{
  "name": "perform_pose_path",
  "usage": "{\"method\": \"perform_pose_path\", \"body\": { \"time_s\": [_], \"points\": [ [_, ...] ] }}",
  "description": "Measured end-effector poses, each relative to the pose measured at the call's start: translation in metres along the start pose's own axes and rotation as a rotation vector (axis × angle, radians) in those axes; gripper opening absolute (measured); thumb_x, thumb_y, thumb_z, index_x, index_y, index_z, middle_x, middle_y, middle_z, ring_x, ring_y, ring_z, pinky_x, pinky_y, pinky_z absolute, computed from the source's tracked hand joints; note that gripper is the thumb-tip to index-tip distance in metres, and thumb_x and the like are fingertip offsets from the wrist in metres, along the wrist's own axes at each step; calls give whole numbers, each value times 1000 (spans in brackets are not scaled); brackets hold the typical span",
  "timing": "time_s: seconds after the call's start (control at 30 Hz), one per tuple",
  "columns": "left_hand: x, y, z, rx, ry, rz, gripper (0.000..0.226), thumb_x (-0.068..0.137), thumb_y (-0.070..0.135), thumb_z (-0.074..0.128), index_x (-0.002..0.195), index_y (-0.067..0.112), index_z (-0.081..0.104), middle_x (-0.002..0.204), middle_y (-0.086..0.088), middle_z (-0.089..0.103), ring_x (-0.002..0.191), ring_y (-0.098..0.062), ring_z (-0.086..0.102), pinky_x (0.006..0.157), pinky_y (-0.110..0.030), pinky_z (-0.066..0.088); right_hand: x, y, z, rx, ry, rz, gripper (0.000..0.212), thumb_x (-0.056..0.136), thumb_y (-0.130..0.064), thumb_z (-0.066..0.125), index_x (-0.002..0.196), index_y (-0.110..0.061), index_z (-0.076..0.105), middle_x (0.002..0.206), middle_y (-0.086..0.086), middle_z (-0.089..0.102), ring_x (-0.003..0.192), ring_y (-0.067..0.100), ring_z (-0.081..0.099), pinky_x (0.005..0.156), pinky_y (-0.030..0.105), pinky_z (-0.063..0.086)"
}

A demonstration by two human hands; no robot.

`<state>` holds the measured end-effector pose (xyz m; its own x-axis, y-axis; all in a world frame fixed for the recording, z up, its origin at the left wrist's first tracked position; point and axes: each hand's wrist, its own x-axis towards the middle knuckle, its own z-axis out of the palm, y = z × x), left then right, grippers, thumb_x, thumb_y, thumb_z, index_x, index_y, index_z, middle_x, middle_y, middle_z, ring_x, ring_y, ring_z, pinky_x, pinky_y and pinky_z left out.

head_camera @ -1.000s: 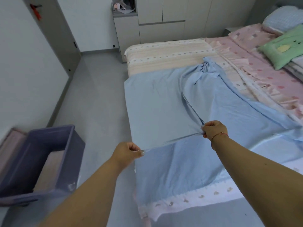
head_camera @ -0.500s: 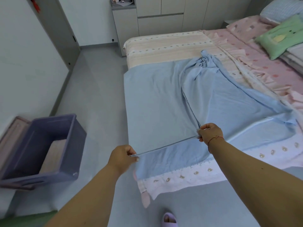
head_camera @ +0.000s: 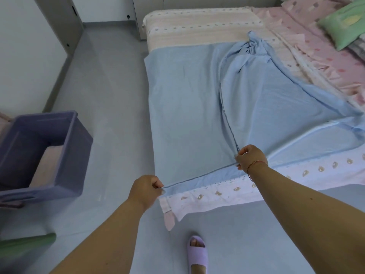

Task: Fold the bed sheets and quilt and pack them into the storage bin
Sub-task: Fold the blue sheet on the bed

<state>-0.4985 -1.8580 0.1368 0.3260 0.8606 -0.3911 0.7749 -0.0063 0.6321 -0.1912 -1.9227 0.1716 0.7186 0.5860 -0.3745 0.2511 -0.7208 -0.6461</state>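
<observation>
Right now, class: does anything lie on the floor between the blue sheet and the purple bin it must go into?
Nothing visible does. Bare grey floor separates the blue sheet, held by both hands, from the purple bin. The bin already holds something folded and pale.

Blue bed sheet (head_camera: 187, 119): plain light blue, spread flat along the bed's left edge, right half folded over and bunched toward the far end, near hem drawn taut at the bed's foot edge.
Storage bin (head_camera: 65, 155): purple plastic, rectangular, open-topped, on the floor left of the bed, tilted.
</observation>
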Motion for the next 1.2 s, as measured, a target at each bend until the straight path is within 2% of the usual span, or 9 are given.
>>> {"method": "perform_pose_path", "body": {
  "time_s": [0.1,0.2,0.33,0.47,0.57,0.73,0.87,1.03,1.2],
  "points": [
    [4,-8,9,43,-23,2,18,77,11,76,68,22,65,68,9,60,64,-7,53,53,-9,33,5,8,6,-57,-56,36,20,90,-12,59,74,-16,46,72,8,63,57,21,64,65,34,56],
    [6,-10,8,41,-27,3,13,77,12,77,77,21,68,74,9,59,71,-9,54,55,-4,32,5,6,7,-162,-117,64,21,90,-19,57,72,-13,47,74,13,67,72,30,69,77,39,56],
    [8,2,-9,-18,20,-26,14,80,18,75,75,22,63,75,8,60,71,-10,55,57,-11,36,4,-7,2,-224,-144,13,30,90,-29,59,66,-16,45,97,16,68,94,33,66,88,40,52],
    [8,28,-26,-93,72,-30,17,85,17,69,72,22,61,72,8,60,69,-10,55,58,-16,37,-4,-25,-11,-200,-191,-11,29,90,-26,60,65,-16,48,96,18,69,95,34,66,92,45,51],
    [3,61,-34,-145,82,10,16,88,22,68,74,18,62,71,7,60,66,-7,52,58,-17,38,-14,-36,-36,-157,-185,-8,32,91,-24,58,62,-13,49,76,13,65,85,33,69,89,44,53],
    [-1,118,-35,-265,52,32,19,88,29,67,73,18,61,73,1,63,70,-18,58,67,-27,45,-24,-32,-82,-91,-134,0,27,92,-24,57,69,-14,48,65,4,60,70,24,63,83,38,54],
    [-11,173,-18,-318,-28,68,18,92,24,63,82,9,63,75,-3,63,62,-13,55,54,-19,44,-27,-11,-130,-22,-70,46,26,91,-23,58,68,-13,50,61,4,60,63,24,62,83,41,55],
    [-8,236,9,-293,-79,147,19,93,22,60,85,6,64,76,-3,64,60,-9,55,53,-16,41,-11,10,-185,82,-16,110,19,92,-20,57,79,-7,54,62,6,58,52,16,55,58,28,50],
    [10,322,57,-228,-133,213,20,92,26,61,82,9,64,78,-4,67,62,-11,57,57,-20,44,38,36,-252,144,9,135,14,91,-17,57,84,-6,54,62,6,57,51,16,54,50,23,46]
  ]
}}
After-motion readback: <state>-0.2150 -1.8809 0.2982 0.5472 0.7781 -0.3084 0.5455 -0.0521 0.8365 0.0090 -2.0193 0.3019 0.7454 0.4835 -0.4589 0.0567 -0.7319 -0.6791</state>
